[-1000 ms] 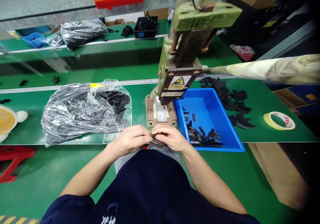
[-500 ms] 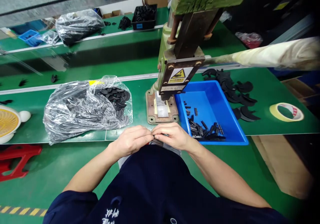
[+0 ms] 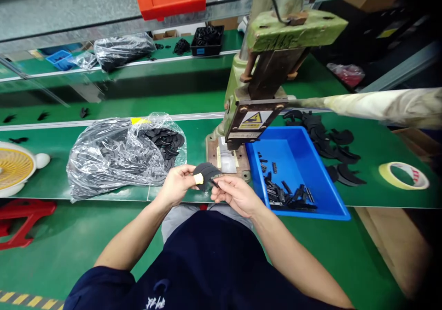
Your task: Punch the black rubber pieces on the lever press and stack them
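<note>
My left hand (image 3: 178, 184) is closed on the edge of a black curved plastic part (image 3: 206, 171), held in front of the press base. A pale yellow patch (image 3: 198, 178) shows at the thumb tip; I cannot tell whether it is a wrap on the thumb or on the part. My right hand (image 3: 238, 195) pinches a small black strip (image 3: 214, 182) against the right side of the curved part. Whether the strip is joined to it cannot be made out. Just beyond my hands stands a green hand press (image 3: 253, 116), its metal base (image 3: 244, 162) on the bench.
A blue bin (image 3: 333, 197) with small black strips stands right of the press. Black curved parts (image 3: 341, 137) and a tape roll (image 3: 403, 175) lie farther right. To the left are a clear bag (image 3: 110, 158) of curved parts and a fan (image 3: 15, 168). The press lever (image 3: 373, 107) reaches right.
My hands have moved a little apart, and the curved part now shows between them. The right hand has turned, exposing the small strip. The view has tilted up, showing more of the red bin above.
</note>
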### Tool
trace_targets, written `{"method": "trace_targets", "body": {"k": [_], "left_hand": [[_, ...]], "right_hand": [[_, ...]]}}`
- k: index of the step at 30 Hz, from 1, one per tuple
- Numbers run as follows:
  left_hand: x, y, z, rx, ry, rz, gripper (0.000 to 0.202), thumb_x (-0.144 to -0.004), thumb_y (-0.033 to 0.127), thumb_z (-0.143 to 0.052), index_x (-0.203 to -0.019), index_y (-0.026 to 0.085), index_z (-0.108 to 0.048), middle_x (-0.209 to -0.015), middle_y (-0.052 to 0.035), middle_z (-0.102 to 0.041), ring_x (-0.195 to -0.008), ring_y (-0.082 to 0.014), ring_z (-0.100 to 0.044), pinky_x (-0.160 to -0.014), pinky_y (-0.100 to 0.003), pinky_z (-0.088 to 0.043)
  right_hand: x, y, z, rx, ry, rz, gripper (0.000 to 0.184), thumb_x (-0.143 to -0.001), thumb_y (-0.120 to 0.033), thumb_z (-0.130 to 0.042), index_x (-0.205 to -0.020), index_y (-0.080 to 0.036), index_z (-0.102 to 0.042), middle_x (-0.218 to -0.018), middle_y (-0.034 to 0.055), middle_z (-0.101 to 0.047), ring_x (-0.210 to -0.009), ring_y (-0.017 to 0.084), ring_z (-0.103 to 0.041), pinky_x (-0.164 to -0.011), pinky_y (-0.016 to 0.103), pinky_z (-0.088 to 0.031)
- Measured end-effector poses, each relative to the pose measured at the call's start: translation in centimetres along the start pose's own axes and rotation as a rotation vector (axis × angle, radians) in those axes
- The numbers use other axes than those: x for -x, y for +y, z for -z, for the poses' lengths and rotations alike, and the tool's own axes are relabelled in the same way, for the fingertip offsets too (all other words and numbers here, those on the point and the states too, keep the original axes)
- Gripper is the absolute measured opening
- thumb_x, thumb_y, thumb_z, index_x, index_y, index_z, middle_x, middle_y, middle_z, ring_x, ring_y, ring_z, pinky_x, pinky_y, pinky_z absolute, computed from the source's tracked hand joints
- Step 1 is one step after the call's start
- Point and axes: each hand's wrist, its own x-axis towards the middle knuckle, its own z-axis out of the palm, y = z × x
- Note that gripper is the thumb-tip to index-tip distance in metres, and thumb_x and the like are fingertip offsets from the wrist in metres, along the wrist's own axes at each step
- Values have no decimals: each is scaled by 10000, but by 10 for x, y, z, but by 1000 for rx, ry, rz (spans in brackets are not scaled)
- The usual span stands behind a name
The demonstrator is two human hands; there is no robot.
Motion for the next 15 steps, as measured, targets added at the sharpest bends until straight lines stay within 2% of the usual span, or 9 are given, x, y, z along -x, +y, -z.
{"method": "trace_targets", "body": {"k": [6,10,13,15], "left_hand": [[-8,4,-2,17,20,42,477,-470,342,-942,-811,108,-705,-699,6,-658,-560,-87,-591,-527,-204,-527],[-21,4,3,34,20,38,467,-481,345,-939,-801,108,-696,-691,7,-653,-568,-92,-602,-524,-207,-539],[-48,10,20,36,84,-33,451,-510,345,-924,-818,118,-685,-693,8,-652,-579,-102,-619,-531,-212,-545],[-77,22,39,20,171,-112,422,-532,306,-911,-832,122,-677,-691,8,-654,-586,-107,-628,-537,-212,-544]], "right_hand": [[-6,2,-1,-79,75,-80,398,-775,-529,-752,-931,-172,-670,-730,34,-697,-635,142,-679,-593,273,-567],[-7,-3,-3,-56,167,-62,446,-750,-552,-763,-992,-185,-688,-783,40,-714,-686,152,-692,-636,287,-577],[5,-16,4,15,212,-17,409,-768,-516,-764,-1015,-195,-706,-831,42,-726,-747,155,-695,-683,279,-579],[19,-24,19,91,230,1,362,-779,-491,-761,-976,-189,-721,-828,51,-731,-734,160,-690,-697,283,-579]]}}
